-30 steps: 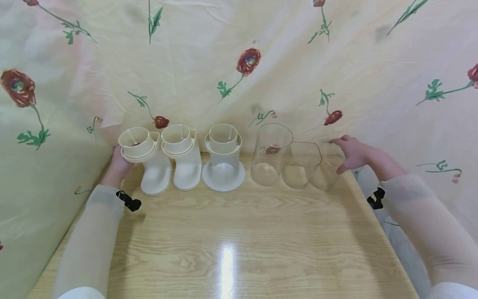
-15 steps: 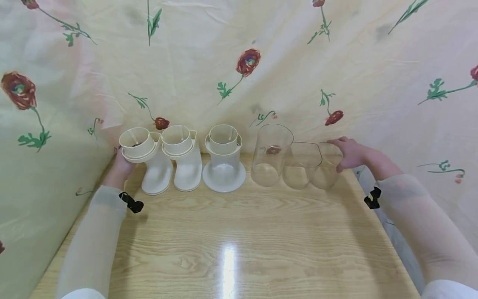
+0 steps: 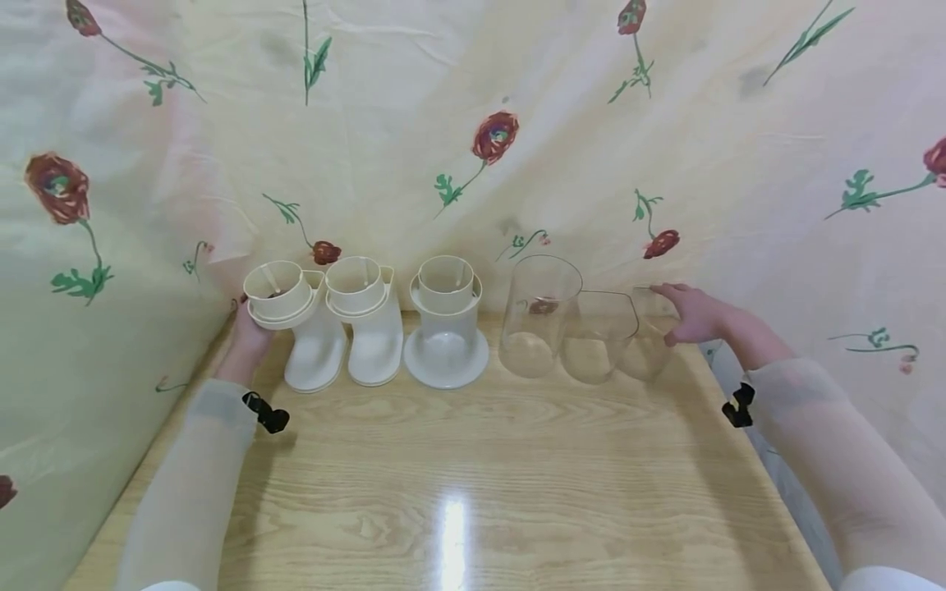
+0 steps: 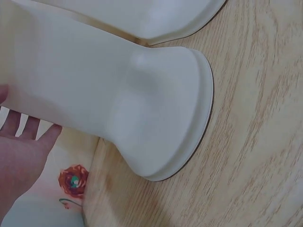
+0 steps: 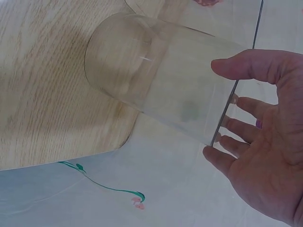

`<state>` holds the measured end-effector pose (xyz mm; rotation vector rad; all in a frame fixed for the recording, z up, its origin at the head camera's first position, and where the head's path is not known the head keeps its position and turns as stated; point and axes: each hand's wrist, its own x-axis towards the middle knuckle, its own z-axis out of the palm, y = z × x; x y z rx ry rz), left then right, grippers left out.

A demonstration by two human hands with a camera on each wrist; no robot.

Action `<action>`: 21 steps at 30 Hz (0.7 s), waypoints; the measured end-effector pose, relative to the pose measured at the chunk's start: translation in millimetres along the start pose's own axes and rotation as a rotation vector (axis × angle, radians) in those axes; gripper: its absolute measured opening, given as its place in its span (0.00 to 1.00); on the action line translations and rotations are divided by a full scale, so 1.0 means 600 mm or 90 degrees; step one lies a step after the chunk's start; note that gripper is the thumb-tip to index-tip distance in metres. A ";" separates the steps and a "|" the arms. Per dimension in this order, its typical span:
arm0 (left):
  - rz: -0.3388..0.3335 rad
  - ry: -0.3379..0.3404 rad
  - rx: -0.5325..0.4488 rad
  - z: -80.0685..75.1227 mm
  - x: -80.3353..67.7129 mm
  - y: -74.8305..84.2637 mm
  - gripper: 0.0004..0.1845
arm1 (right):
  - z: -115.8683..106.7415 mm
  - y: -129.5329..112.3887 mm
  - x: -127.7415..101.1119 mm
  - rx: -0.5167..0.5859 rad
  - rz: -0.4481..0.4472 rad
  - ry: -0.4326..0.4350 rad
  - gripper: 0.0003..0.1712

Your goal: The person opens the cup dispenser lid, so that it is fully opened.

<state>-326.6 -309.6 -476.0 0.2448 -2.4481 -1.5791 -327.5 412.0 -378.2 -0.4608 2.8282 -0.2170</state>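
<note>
At the far left of the row in the head view stands a white plastic base (image 3: 314, 365) with a ring-shaped top and a rounded foot. My left hand (image 3: 250, 343) grips its outer side below the ring; in the left wrist view the fingertips (image 4: 49, 135) meet its edge and the thumb tip shows at the frame's left. On the right, my right hand (image 3: 697, 317) spans the rim of the rightmost clear cylinder (image 5: 165, 80). Its thumb (image 5: 236, 65) lies on one side, the other fingers around the opposite side. Both things stand on the table.
Between the hands stand a second white base (image 3: 375, 353), a white piece with a round saucer-like foot (image 3: 446, 365), a tall clear cylinder (image 3: 543, 295) and a shorter one (image 3: 591, 316). Flowered cloth (image 3: 414, 164) hangs behind the wooden table (image 3: 369, 476) and at both sides.
The head view has tilted up slightly, so the row appears lower. My right hand has closed in a little on the clear cylinder's rim. The objects keep their places on the table.
</note>
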 end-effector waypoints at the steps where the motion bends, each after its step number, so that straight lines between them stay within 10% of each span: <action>1: 0.000 0.008 0.005 0.001 0.001 0.001 0.26 | 0.000 0.001 0.001 0.001 -0.002 0.003 0.60; 18: -0.029 0.049 -0.036 0.011 0.013 -0.005 0.26 | 0.003 0.010 0.003 0.008 0.007 0.011 0.60; 21: -0.027 0.048 -0.126 0.014 0.013 -0.007 0.20 | 0.004 0.013 -0.001 0.006 0.004 0.010 0.60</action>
